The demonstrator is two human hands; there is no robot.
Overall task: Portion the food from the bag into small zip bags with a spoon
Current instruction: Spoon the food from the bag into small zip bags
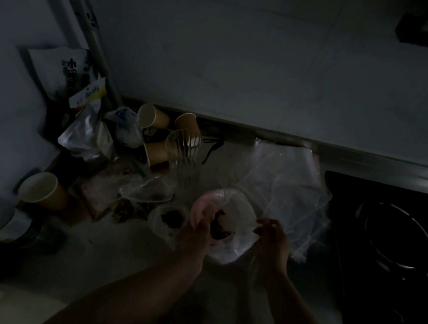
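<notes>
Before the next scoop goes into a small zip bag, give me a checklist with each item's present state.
1. Food bag held open by both hands: ok; the left hand grips its near-left rim, the right hand its right rim.
2. Dark food visible inside: ok.
3. Spoon in a hand: cannot tell; too dark to make one out.
4. Empty zip bags within reach: ok; a pile lies beside the food bag, next to the stove.
5. Filled portion set aside: ok, left of the food bag.
6. Lighting adequate: not ok; the scene is very dim.
</notes>
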